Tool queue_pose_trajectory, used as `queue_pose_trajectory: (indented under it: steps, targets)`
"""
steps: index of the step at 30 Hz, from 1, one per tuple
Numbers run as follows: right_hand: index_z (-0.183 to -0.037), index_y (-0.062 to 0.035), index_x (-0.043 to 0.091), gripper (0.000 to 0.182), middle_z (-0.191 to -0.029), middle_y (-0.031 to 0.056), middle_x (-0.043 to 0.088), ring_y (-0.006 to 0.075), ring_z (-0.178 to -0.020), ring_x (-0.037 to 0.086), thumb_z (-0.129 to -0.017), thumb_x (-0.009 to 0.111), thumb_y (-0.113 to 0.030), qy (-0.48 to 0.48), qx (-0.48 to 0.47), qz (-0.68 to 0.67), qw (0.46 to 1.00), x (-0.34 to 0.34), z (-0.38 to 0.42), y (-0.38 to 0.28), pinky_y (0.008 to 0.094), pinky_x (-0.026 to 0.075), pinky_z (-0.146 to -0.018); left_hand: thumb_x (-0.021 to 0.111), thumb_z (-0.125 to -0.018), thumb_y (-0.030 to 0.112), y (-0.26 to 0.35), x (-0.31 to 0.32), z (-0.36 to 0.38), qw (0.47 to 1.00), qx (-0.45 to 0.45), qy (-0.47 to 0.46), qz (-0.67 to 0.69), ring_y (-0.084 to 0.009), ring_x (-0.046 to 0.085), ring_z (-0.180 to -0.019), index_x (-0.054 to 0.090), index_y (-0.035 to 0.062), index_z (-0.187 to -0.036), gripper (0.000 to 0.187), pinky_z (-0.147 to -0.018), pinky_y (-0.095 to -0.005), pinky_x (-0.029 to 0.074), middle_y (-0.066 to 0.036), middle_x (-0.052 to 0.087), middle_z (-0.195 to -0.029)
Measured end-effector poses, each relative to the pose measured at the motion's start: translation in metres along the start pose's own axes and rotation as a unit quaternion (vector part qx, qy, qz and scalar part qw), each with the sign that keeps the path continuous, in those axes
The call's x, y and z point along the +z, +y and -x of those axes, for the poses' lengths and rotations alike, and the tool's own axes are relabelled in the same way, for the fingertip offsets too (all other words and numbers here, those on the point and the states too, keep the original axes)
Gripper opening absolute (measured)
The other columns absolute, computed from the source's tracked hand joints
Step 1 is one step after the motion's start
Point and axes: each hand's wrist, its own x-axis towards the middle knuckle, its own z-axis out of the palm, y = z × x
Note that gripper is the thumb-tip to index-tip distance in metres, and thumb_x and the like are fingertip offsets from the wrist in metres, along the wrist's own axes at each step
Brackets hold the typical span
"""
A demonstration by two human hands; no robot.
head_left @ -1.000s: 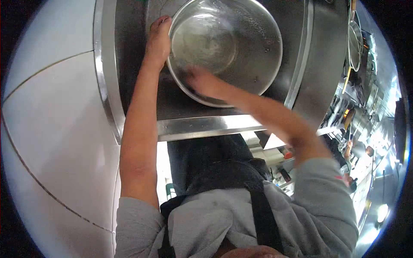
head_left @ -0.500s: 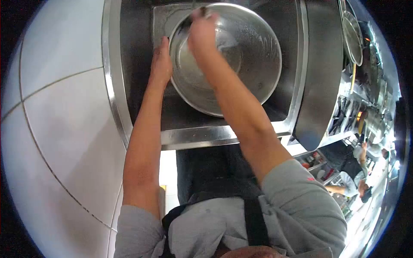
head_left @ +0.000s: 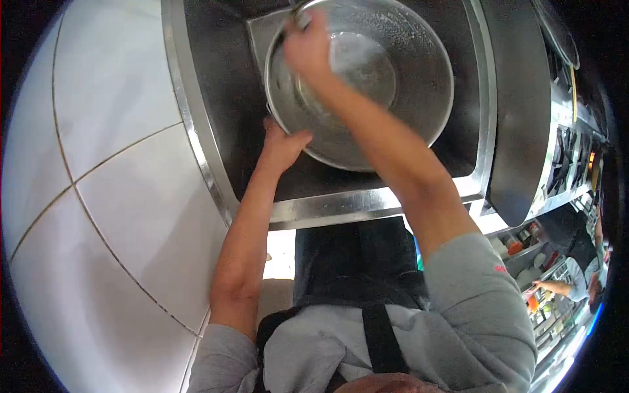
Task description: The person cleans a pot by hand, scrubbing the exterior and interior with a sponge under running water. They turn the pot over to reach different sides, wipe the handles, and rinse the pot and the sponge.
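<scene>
A large round metal pot (head_left: 368,71) is positioned in the upper centre of the frame, inside a metal sink (head_left: 219,82). Its open mouth is turned toward the camera, and a wet sheen is visible on its inner surface.

The pot rim is held at its lower left by the left hand (head_left: 282,145); the thumb is laid over the edge and the fingers are set against the outside. The right hand (head_left: 308,47) is placed over the upper-left part of the pot, with its forearm extended across the mouth. Its fingers are curled, but because of blur it cannot be told what is held.

The sink is bordered at frame left by a white tiled wall (head_left: 134,190). Another person (head_left: 580,278) is seen at lower right.
</scene>
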Motion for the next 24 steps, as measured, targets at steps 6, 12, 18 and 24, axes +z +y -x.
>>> queue_pose_trajectory:
  steps: [6, 12, 18, 24]
  targets:
    - [-0.112, 0.0012, 0.060, 0.029, -0.121, 0.0309, 0.063, 0.0458, -0.119, 0.060, -0.085, 0.068, -0.008, -0.166, -0.161, 0.139, 0.963, -0.003, 0.039, 0.001, 0.0530, 0.048, -0.098, 0.079, -0.077, 0.006, -0.036, 0.008, -0.011, 0.987, 0.131, 0.086, -0.045, -0.0326, 0.062, -0.123, 0.051, -0.0023, -0.141, 0.070, -0.107, -0.0413, 0.048, -0.017, 0.063, -0.136]
    - [-0.117, -0.0039, 0.058, 0.033, -0.124, 0.0300, 0.061, 0.0452, -0.120, 0.060, -0.093, 0.072, -0.023, 0.091, 0.016, -0.001, 0.996, 0.007, 0.025, 0.001, 0.0496, 0.047, -0.101, 0.078, -0.081, 0.007, -0.031, 0.006, -0.013, 0.998, 0.066, -0.021, 0.001, -0.0292, 0.060, -0.125, 0.047, -0.0004, -0.145, 0.071, -0.109, -0.0415, 0.046, -0.015, 0.062, -0.136]
    - [-0.115, -0.0009, 0.058, 0.030, -0.121, 0.0285, 0.062, 0.0465, -0.114, 0.061, -0.093, 0.069, -0.018, -0.088, -0.124, 0.143, 0.978, 0.006, 0.070, 0.021, 0.0525, 0.048, -0.097, 0.082, -0.076, 0.018, -0.032, 0.013, -0.003, 0.998, 0.059, 0.028, -0.004, -0.0406, 0.057, -0.127, 0.061, -0.0015, -0.130, 0.061, -0.112, -0.0495, 0.041, -0.025, 0.064, -0.129]
    - [-0.120, -0.0002, 0.056, 0.036, -0.117, 0.0306, 0.064, 0.0499, -0.113, 0.061, -0.092, 0.069, -0.019, -0.057, -0.091, 0.134, 0.985, 0.001, 0.039, 0.004, 0.0544, 0.047, -0.097, 0.077, -0.073, 0.012, -0.050, 0.016, -0.001, 0.992, 0.102, 0.049, 0.060, -0.0343, 0.067, -0.112, 0.061, -0.0032, -0.127, 0.058, -0.098, -0.0446, 0.052, -0.020, 0.068, -0.122]
